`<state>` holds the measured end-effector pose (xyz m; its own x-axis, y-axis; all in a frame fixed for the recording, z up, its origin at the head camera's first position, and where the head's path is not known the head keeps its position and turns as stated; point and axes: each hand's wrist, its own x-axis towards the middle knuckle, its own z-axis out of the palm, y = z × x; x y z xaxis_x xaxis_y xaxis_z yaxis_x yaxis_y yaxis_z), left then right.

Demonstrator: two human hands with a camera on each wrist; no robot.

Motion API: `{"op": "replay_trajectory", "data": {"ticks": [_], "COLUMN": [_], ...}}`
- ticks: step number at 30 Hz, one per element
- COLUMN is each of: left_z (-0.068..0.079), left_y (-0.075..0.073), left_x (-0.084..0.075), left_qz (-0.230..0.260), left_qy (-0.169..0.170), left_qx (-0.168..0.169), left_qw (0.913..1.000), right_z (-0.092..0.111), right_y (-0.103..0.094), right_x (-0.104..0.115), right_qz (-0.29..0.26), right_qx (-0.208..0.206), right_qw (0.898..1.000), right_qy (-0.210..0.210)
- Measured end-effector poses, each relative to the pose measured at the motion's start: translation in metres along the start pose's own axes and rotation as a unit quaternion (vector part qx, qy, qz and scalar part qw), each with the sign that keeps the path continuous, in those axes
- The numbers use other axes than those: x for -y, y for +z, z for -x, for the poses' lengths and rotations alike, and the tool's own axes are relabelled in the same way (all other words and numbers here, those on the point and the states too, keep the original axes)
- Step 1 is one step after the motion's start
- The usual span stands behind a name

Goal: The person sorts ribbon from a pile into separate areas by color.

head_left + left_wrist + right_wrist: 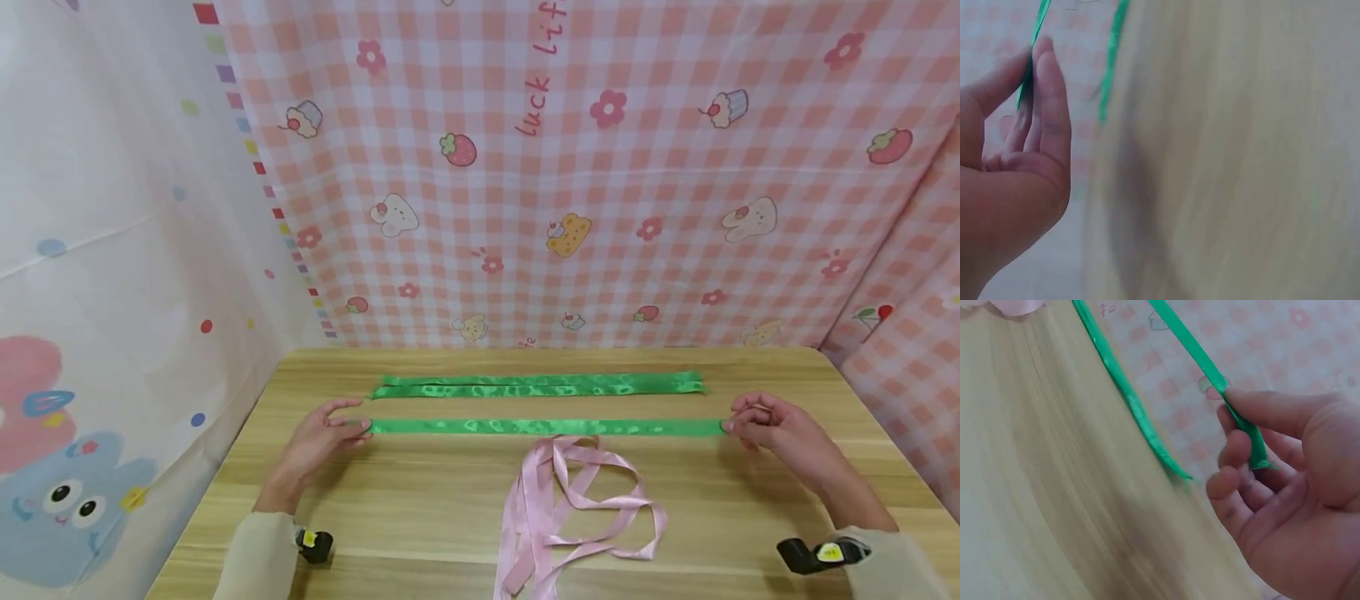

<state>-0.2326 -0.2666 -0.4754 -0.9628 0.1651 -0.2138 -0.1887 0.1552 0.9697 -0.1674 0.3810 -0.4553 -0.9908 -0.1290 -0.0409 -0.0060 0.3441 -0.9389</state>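
A green satin ribbon (547, 427) is stretched straight between my two hands. Its left end is pinched between thumb and fingers of my left hand (324, 435). At the other end my right hand (783, 433) pinches it, and a short tail hangs past the thumb in the right wrist view (1260, 450). In both wrist views the held ribbon is raised off the table. Farther back on the tabletop lie green ribbon strips (540, 384), side by side and parallel to the held one. A loose, tangled pink ribbon (536, 508) lies between my forearms.
The wooden table (420, 533) ends at a back edge against a pink checked curtain (487, 192). A white patterned cloth (135, 250) hangs at the left. Black wrist cameras sit on both sleeves.
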Motion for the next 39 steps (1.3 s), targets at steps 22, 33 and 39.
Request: {"op": "replay_trajectory", "data": {"ticks": [22,33,39], "left_z": [-0.060,-0.066,-0.065], "left_y": [0.024,0.033,0.038], "left_x": [0.014,0.012,0.009], "left_qz": [0.043,0.035,0.045], "left_qy": [-0.043,-0.035,-0.035], "left_qx": [-0.156,-0.214,-0.234], "left_qw": [0.9859,0.9757,0.9705], "right_z": [-0.066,-0.073,-0.073], "right_y": [0.029,0.034,0.035], "right_x": [-0.041,-0.050,-0.047], "right_qz": [0.007,0.072,0.064], "right_qx": [-0.241,-0.293,-0.297], "right_qw": [0.966,0.946,0.945], "right_qy": [0.090,0.119,0.116]}}
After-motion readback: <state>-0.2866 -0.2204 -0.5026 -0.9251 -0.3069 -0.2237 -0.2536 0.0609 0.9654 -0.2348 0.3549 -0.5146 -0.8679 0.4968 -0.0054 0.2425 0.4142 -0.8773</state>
